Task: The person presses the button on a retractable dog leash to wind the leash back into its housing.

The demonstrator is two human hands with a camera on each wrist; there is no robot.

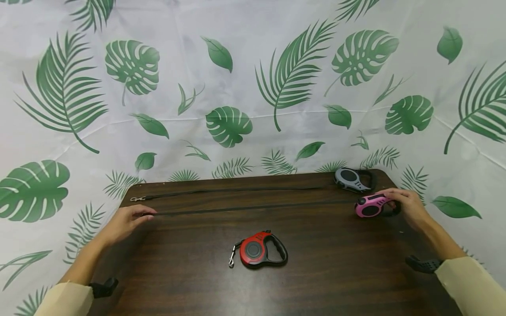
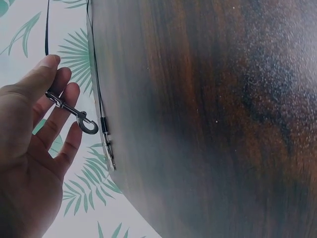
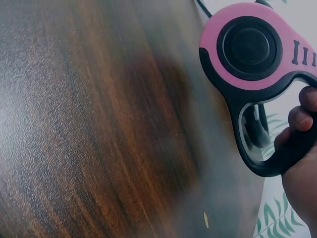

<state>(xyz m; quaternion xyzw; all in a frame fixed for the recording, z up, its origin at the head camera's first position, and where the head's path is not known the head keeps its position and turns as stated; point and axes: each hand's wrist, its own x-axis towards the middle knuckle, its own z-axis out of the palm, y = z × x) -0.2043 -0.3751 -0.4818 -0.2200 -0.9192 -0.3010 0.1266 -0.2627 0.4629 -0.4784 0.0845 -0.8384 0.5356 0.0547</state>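
Observation:
My right hand grips the black handle of a pink retractable dog leash, its fingers curled through the loop. Out of the pink case a thin black cord runs across the table to my left hand. Thumb and forefinger of that hand pinch the cord's end, and the metal snap hook lies across the other fingers in the left wrist view. Behind the pink leash sits a grey retractable leash, its cord stretched leftward along the back edge to its own snap hook.
A red retractable leash lies near the middle of the brown wooden table, its short hook end pointing left. Behind the table hangs a white cloth with green leaves. Dark bands sit on both wrists.

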